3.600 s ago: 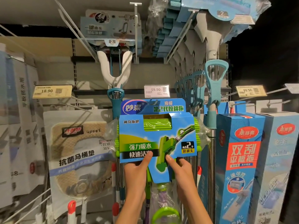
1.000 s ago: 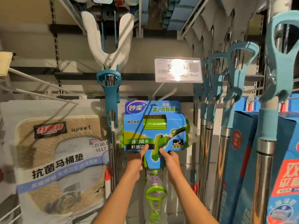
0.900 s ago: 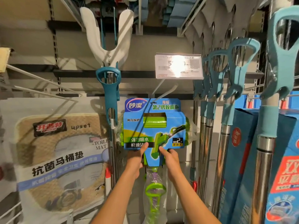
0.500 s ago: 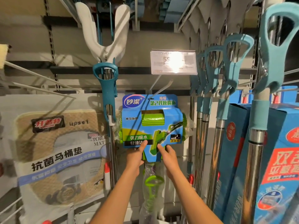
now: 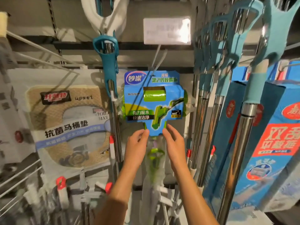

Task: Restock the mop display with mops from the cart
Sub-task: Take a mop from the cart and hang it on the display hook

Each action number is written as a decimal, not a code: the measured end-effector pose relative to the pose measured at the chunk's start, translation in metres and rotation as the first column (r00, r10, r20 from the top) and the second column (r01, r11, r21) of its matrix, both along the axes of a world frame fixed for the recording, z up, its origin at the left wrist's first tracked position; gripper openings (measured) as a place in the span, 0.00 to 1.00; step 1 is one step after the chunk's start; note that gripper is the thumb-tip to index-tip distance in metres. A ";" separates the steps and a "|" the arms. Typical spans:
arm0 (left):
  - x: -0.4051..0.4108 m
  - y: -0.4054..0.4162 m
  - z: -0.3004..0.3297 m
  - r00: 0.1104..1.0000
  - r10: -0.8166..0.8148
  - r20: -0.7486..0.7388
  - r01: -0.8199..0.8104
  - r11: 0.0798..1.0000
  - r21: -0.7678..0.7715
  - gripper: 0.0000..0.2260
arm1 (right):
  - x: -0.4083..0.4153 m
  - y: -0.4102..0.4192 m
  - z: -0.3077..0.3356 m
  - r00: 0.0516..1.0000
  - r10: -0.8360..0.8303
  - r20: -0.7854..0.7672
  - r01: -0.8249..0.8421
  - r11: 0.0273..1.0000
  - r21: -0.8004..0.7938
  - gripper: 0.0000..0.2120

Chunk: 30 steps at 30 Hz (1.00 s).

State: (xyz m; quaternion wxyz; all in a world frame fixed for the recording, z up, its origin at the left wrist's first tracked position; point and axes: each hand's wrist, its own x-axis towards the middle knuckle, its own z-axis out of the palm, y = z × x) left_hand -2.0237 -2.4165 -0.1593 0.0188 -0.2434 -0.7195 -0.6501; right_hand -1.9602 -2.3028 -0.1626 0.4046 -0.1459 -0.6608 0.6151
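A green sponge mop in a blue card package [image 5: 154, 95] hangs from a wire hook [image 5: 158, 57] at the middle of the display. Its green handle [image 5: 154, 156], wrapped in clear plastic, hangs down below the card. My left hand [image 5: 136, 143] sits just under the card's lower left edge, with loosely bent fingertips touching it. My right hand [image 5: 173, 142] is beside the card's bottom tab, fingers fairly straight and relaxed. Neither hand wraps round the package.
A teal-handled mop [image 5: 108, 62] hangs just left of the package, and a row of teal-handled steel mops [image 5: 215, 62] hangs to the right. Blue mop boxes [image 5: 267, 143] stand far right. A bagged toilet mat [image 5: 69, 124] hangs at left. A price tag [image 5: 167, 30] is above.
Both hands have slid down off the card and loosened their grip. The package now hangs on the hook by itself. The view has moved closer.
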 end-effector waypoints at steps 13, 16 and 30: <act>0.127 -0.148 -0.057 0.817 0.363 -0.448 -0.554 0.709 -0.437 0.29 | 0.096 -0.115 -0.056 0.972 0.164 0.167 -0.214 0.915 0.342 0.32; 0.154 -0.188 -0.063 0.777 0.450 -0.441 -0.625 0.636 -0.452 0.30 | 0.110 -0.151 -0.061 0.976 0.181 0.121 -0.216 0.868 0.446 0.22; 0.314 -0.419 -0.092 0.560 0.804 -0.201 -0.762 0.404 -0.506 0.27 | 0.210 -0.374 -0.076 0.805 0.522 0.283 -0.590 0.648 0.481 0.25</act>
